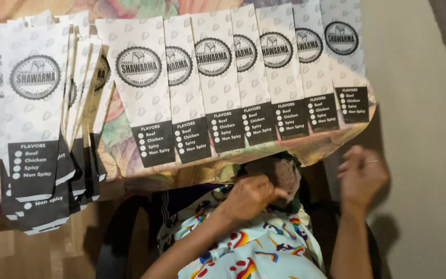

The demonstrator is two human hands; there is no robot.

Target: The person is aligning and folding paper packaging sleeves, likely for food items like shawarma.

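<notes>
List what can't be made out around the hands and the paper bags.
- Right hand: motion-blurred; whether it grips anything is unclear.
- Left hand: what its fingers touch is dark and hidden.
- Bag stack: cut off by the left edge; count unclear.
- Table: mostly covered by bags.

row of white paper bags (233,77) with black bands, stacked bags (42,134) at left

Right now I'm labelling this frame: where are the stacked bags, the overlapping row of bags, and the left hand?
stack of bags (36,124): head view, white front of top bag.
row of bags (223,88): head view, middle bag's white panel.
left hand (249,196): head view, back of hand.
</notes>
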